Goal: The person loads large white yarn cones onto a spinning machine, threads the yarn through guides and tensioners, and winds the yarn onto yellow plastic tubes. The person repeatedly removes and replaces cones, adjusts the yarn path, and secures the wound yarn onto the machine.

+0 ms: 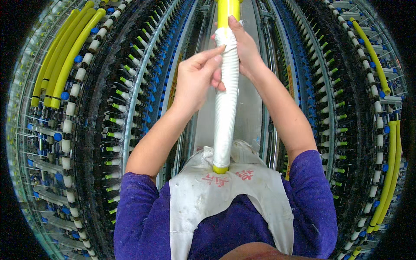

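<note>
I hold a long yellow tube wound with white yarn [226, 117] upright in front of my chest, its lower end resting against my white apron [203, 195]. My left hand [197, 78] pinches the white winding near its upper end, fingers pressed on the yarn. On the far side of the tube my right hand [245, 45] wraps around the top of the winding, where a loose tuft of white yarn sits just below the bare yellow end [228, 11].
Spinning machine frames run along both sides with rows of white bobbins [69, 108] and green-tipped spindles [117, 134]. Yellow tubes [65, 60] lie on the left frame, more yellow tubes [390, 173] on the right. A narrow grey aisle floor [249, 112] lies between.
</note>
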`<action>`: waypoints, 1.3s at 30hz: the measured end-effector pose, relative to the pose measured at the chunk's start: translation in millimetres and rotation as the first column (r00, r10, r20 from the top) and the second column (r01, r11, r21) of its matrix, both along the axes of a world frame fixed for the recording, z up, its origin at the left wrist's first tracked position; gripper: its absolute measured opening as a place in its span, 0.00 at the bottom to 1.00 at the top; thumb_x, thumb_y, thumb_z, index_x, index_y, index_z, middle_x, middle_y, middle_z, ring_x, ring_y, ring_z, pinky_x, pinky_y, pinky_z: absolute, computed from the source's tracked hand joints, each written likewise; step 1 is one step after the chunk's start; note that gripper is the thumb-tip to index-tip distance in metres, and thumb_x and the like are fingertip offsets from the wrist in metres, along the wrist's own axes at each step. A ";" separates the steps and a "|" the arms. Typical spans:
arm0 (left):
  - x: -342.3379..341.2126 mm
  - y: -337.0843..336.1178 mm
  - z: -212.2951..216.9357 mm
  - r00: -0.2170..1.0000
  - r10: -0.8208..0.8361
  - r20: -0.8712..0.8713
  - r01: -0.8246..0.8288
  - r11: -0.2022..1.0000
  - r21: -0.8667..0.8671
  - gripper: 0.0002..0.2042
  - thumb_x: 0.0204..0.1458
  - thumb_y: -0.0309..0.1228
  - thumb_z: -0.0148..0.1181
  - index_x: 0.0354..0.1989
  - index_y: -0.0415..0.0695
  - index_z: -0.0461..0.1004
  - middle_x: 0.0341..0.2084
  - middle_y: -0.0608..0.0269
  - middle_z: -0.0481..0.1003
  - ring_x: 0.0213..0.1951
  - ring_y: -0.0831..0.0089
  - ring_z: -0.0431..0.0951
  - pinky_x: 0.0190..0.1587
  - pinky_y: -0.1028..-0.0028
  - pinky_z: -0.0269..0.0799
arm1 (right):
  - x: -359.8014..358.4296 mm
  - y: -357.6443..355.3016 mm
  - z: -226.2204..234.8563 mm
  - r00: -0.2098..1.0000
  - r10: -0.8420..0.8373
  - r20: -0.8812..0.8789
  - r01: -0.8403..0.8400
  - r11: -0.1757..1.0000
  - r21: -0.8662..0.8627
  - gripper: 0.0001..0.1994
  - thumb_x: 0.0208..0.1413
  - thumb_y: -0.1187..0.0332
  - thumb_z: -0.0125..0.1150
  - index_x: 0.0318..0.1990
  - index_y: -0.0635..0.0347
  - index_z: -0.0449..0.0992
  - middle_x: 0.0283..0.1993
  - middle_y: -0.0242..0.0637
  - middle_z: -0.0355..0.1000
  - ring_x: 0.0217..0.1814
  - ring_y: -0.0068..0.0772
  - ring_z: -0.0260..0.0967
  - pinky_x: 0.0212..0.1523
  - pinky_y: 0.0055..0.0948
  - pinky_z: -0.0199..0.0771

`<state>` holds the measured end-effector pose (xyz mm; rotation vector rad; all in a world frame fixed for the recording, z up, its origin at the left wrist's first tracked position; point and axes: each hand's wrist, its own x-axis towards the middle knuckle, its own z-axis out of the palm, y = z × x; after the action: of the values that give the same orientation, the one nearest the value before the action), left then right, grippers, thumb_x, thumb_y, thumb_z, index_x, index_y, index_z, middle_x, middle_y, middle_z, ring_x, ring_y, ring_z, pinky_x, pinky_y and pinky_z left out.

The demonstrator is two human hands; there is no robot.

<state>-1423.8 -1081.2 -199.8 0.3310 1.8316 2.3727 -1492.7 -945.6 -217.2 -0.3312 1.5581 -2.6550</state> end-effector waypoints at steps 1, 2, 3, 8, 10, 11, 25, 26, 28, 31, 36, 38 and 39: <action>3.8 -1.8 -7.4 1.000 0.008 0.012 -0.008 1.000 -0.021 0.13 0.57 0.25 0.50 0.48 0.34 0.71 0.14 0.69 0.64 0.15 0.82 0.62 0.19 0.78 0.69 | 3.9 -1.4 -6.7 1.000 -0.014 0.013 0.014 1.000 0.008 0.30 0.54 0.40 0.49 0.48 0.61 0.67 0.31 0.34 0.70 0.31 0.22 0.69 0.33 0.21 0.71; 8.8 -3.6 -14.8 1.000 -0.007 -0.018 0.006 1.000 -0.010 0.13 0.57 0.25 0.50 0.49 0.34 0.71 0.14 0.69 0.64 0.14 0.82 0.62 0.19 0.78 0.69 | 7.9 -3.3 -14.4 1.000 -0.010 -0.008 0.010 1.000 0.010 0.30 0.54 0.40 0.48 0.48 0.61 0.67 0.31 0.34 0.70 0.31 0.22 0.69 0.33 0.22 0.71; 14.9 -6.1 -22.5 1.000 0.000 -0.002 0.000 0.999 -0.038 0.13 0.56 0.25 0.50 0.49 0.34 0.70 0.14 0.69 0.65 0.14 0.82 0.63 0.19 0.78 0.68 | 11.6 -3.9 -22.7 0.997 -0.046 0.057 0.043 0.998 0.055 0.30 0.54 0.39 0.48 0.47 0.61 0.68 0.31 0.33 0.70 0.31 0.22 0.68 0.32 0.22 0.71; 73.0 -20.9 -62.3 0.973 0.010 0.231 0.029 0.986 -0.167 0.13 0.56 0.24 0.50 0.48 0.35 0.71 0.12 0.67 0.64 0.14 0.80 0.65 0.19 0.79 0.68 | 52.0 -13.0 -79.3 0.962 0.016 0.273 -0.013 1.000 -0.013 0.28 0.56 0.42 0.48 0.47 0.60 0.68 0.30 0.32 0.69 0.30 0.23 0.68 0.31 0.23 0.70; 101.2 -30.0 -76.1 0.955 -0.043 0.293 0.102 0.976 -0.191 0.13 0.57 0.25 0.50 0.49 0.38 0.72 0.13 0.68 0.65 0.14 0.81 0.65 0.20 0.78 0.69 | 81.8 -14.6 -96.1 0.933 0.078 0.352 -0.061 0.996 -0.059 0.26 0.57 0.45 0.47 0.48 0.60 0.67 0.31 0.32 0.69 0.31 0.23 0.68 0.32 0.24 0.70; 112.2 -34.4 -81.1 0.938 -0.053 0.343 0.138 0.964 -0.229 0.13 0.57 0.25 0.49 0.49 0.39 0.72 0.13 0.68 0.64 0.14 0.81 0.64 0.21 0.78 0.69 | 97.6 -14.4 -100.4 0.916 0.126 0.382 -0.095 0.991 -0.099 0.25 0.58 0.47 0.47 0.49 0.60 0.67 0.31 0.33 0.70 0.31 0.24 0.68 0.33 0.24 0.70; 134.2 -45.3 -90.4 0.961 -0.170 0.217 0.240 0.902 -0.358 0.12 0.57 0.26 0.51 0.47 0.43 0.75 0.14 0.72 0.66 0.15 0.85 0.61 0.18 0.82 0.59 | 125.3 15.5 -94.9 0.922 -0.144 0.359 0.246 0.934 -0.258 0.23 0.61 0.52 0.42 0.56 0.57 0.60 0.37 0.37 0.69 0.36 0.30 0.69 0.38 0.31 0.72; 128.4 -45.4 -85.7 0.937 -0.210 0.279 0.294 0.906 -0.304 0.11 0.57 0.26 0.51 0.47 0.42 0.75 0.14 0.73 0.64 0.15 0.85 0.60 0.18 0.83 0.57 | 126.9 13.6 -97.5 0.949 -0.110 0.297 0.189 0.948 -0.256 0.22 0.61 0.53 0.43 0.56 0.58 0.61 0.37 0.37 0.69 0.36 0.30 0.69 0.38 0.30 0.72; 107.7 -40.8 -75.2 0.959 -0.114 0.258 0.164 0.969 -0.183 0.16 0.56 0.32 0.54 0.52 0.42 0.69 0.18 0.73 0.62 0.19 0.84 0.60 0.22 0.83 0.57 | 136.7 6.3 -104.1 0.961 -0.127 0.246 0.185 0.955 -0.232 0.19 0.60 0.60 0.47 0.55 0.60 0.61 0.35 0.36 0.69 0.35 0.29 0.70 0.38 0.30 0.72; 63.9 -39.2 -51.5 0.990 0.062 0.131 -0.025 0.965 -0.263 0.28 0.51 0.41 0.60 0.57 0.42 0.60 0.24 0.71 0.64 0.26 0.81 0.64 0.28 0.80 0.62 | 160.3 -7.1 -111.0 0.982 -0.001 0.187 -0.053 0.957 0.286 0.16 0.55 0.66 0.56 0.49 0.61 0.66 0.36 0.35 0.71 0.36 0.28 0.71 0.39 0.28 0.71; 27.8 -43.8 -35.3 0.969 0.220 0.114 -0.221 0.975 0.001 0.14 0.39 0.25 0.67 0.32 0.40 0.68 0.25 0.66 0.70 0.26 0.76 0.71 0.30 0.76 0.67 | 185.2 -3.6 -93.8 0.859 0.434 0.272 -0.497 0.578 0.647 0.22 0.47 0.60 0.65 0.46 0.64 0.70 0.40 0.34 0.73 0.40 0.25 0.69 0.43 0.27 0.69; 27.7 -48.9 -35.3 0.943 0.317 0.102 -0.323 0.946 0.042 0.13 0.39 0.23 0.65 0.32 0.40 0.68 0.25 0.66 0.69 0.25 0.76 0.71 0.27 0.75 0.67 | 182.6 -1.2 -85.3 0.825 0.471 0.313 -0.553 0.552 0.624 0.25 0.45 0.58 0.67 0.48 0.64 0.69 0.42 0.34 0.73 0.42 0.26 0.69 0.45 0.28 0.68; 29.1 -51.1 -36.4 0.943 0.328 0.052 -0.332 0.935 0.126 0.13 0.38 0.22 0.64 0.32 0.40 0.68 0.24 0.66 0.69 0.23 0.75 0.70 0.26 0.76 0.67 | 179.3 -0.6 -83.5 0.796 0.496 0.348 -0.598 0.548 0.586 0.27 0.44 0.58 0.67 0.49 0.63 0.69 0.43 0.34 0.72 0.44 0.27 0.69 0.46 0.28 0.67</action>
<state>-1394.7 -1132.3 -236.2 -0.0051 1.8445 2.7097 -1313.3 -946.2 -300.7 -0.4679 1.8398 -1.4723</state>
